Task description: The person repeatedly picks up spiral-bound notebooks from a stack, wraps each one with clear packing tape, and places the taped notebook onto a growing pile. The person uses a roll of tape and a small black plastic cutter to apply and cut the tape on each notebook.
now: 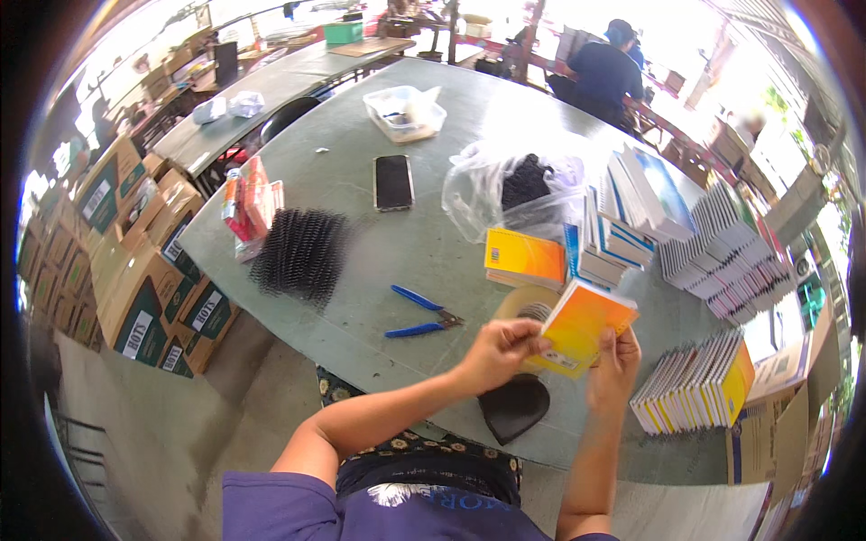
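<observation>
Between my two hands is a small notebook [585, 329] with a yellow-orange cover, tilted above the table. My left hand [505, 352] pinches its left edge; my right hand [615, 368] grips its lower right side. Under the left hand, a roll of clear tape [507, 307] is partly covered by the notebook. A dark, rounded, pointed flat object [514, 410] lies near the table's front edge. To the left rest cutting pliers [422, 316] with spread blue handles, and beyond them a pile of black spiral binding coils [302, 257]. Behind the notebook sits a stack of yellow booklets [526, 255].
At right stand spiral-bound notebooks [690, 386] and taller stacks [717, 248]. Farther back are a plastic bag [465, 185] with black contents, a phone [393, 183] and a white tub [406, 126]. Cardboard boxes [149, 316] fill the left. Another person [606, 77] sits beyond the table.
</observation>
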